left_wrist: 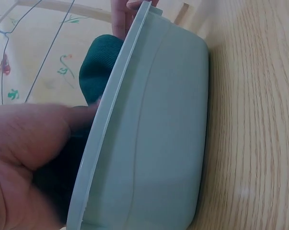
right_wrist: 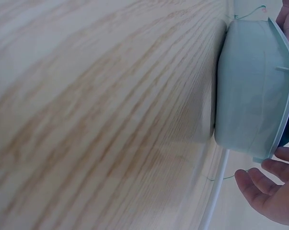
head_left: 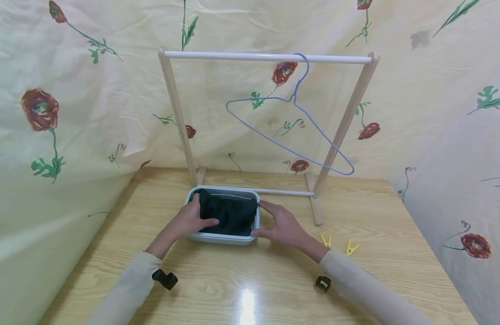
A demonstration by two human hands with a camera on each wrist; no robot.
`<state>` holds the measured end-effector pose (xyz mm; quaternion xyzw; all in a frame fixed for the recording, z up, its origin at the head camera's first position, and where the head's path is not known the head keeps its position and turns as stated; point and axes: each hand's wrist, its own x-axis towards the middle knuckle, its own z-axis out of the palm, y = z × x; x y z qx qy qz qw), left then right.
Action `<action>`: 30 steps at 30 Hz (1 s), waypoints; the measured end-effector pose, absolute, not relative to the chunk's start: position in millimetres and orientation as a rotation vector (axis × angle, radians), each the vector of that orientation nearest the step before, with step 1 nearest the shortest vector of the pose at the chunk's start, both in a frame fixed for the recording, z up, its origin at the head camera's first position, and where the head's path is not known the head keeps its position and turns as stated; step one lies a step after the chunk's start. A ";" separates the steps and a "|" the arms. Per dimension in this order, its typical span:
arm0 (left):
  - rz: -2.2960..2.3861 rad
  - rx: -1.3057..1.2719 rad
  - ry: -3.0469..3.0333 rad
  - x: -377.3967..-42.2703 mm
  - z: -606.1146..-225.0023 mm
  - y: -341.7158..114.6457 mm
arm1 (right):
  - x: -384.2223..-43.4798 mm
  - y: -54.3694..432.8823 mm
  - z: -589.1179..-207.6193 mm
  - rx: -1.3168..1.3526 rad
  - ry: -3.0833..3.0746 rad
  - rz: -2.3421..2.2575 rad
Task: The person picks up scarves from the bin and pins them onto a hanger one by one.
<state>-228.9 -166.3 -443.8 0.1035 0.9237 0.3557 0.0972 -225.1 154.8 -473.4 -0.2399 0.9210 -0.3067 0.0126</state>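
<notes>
A pale blue-green plastic tub (head_left: 223,240) stands on the table, holding a bunched dark green cloth (head_left: 229,214). My left hand (head_left: 193,217) reaches over the tub's left end and grips the cloth, its thumb lying on top and its other fingers partly hidden at the left side. In the left wrist view, a fold of the ribbed cloth (left_wrist: 98,64) bulges above the rim. My right hand (head_left: 283,224) is at the tub's right end, fingers loosely spread. Its fingertips (right_wrist: 278,167) are right at the rim in the right wrist view.
Behind the tub stands a wooden rack with a white top rail (head_left: 242,56). A blue wire hanger (head_left: 274,141) hangs from that rail. Two yellow clothespins (head_left: 350,248) lie on the table (head_left: 209,280) beside my right wrist. Flowered fabric (head_left: 91,90) encloses the back and sides.
</notes>
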 end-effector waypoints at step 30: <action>1.573 0.201 2.759 -228.4 -438.5 -183.4 | -224.4 154.5 -470.9 -0.740 2.860 -0.971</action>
